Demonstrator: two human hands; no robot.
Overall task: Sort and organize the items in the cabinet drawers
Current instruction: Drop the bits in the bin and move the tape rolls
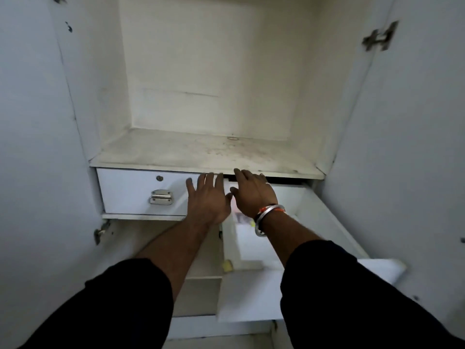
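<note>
Steel bangle (266,217) on your right hand (253,195) hangs close to the pulled-out right drawer (324,222); it could snag the rim as you reach in. That hand is flat, fingers apart, gripping nothing, fingertips at the dark gap under the shelf (201,154). Your left hand (208,200) is splayed too, palm down, holding nothing, at frame centre over the seam between the drawers.

Risk: fingers caught under the shelf edge if the drawer slides in.

Both forearms run straight forward, nearly parallel. The shut left drawer (130,192) with its metal handle (161,197) sits centre-left. Blurred papers (242,219) lie in the open drawer below your right wrist; a small yellow item (227,265) sits by its front corner, can't tell what.
</note>
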